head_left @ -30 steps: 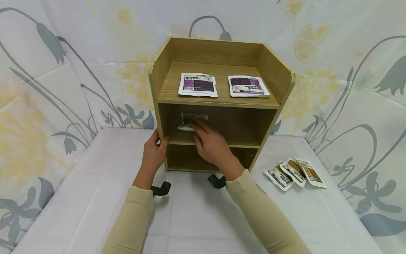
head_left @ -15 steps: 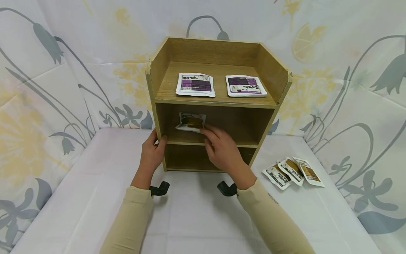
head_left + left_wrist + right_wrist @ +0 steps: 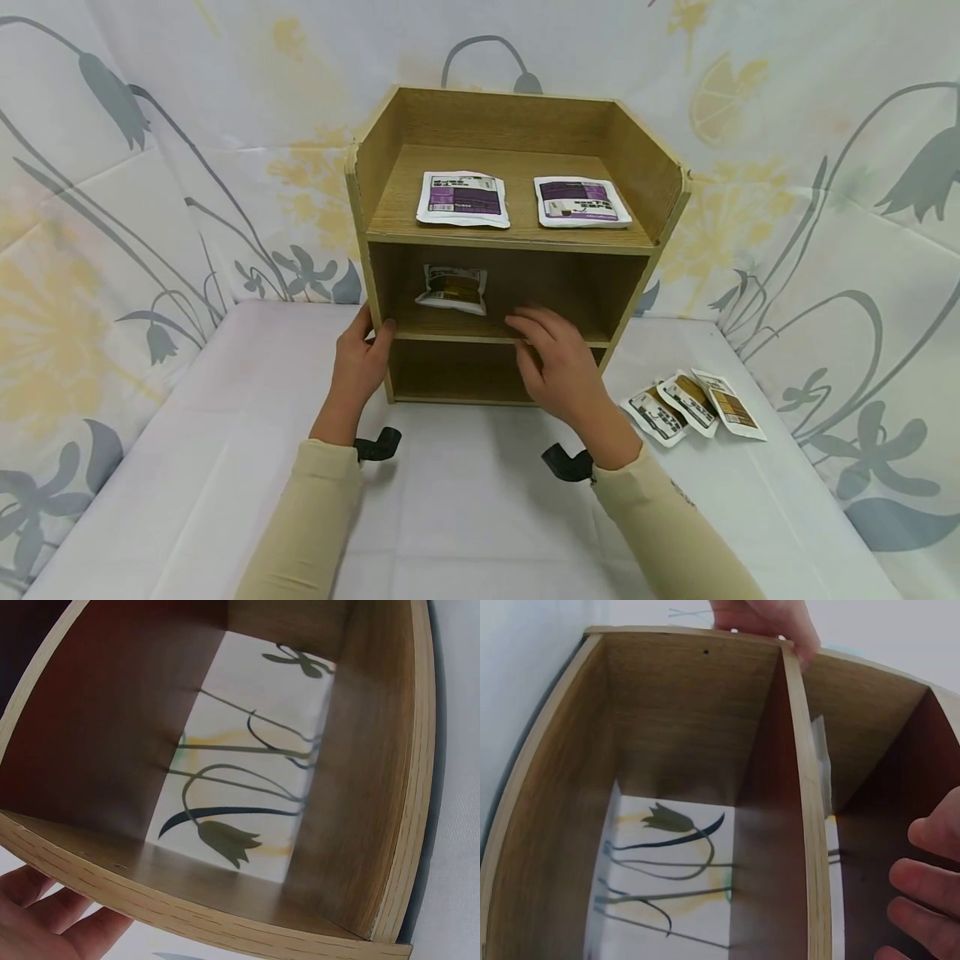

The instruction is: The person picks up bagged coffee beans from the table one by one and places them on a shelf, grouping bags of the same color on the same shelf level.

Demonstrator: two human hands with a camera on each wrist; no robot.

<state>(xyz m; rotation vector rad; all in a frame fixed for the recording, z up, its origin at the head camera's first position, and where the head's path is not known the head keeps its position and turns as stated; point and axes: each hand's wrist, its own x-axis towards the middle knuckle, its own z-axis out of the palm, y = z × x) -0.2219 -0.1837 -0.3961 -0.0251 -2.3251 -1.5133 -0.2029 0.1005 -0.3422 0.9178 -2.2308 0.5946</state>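
Observation:
A small two-compartment wooden shelf unit with an open-topped tray stands in the head view. In its middle compartment, on the left, lies a brown-and-white sealed food pouch; its pale edge shows in the right wrist view. My left hand grips the unit's left side panel, thumb at the front edge and fingers along the outside. My right hand is in front of the middle compartment's right half, fingers loosely bent and holding nothing, apart from the pouch.
Two purple-and-white pouches lie on the top shelf. Three brown-and-white pouches overlap on the white cloth-covered table, right of the unit. A floral cloth hangs behind.
My right hand has let go of the brown pouch and drawn back to the right, leaving it in the middle compartment. The left hand stays on the side panel.

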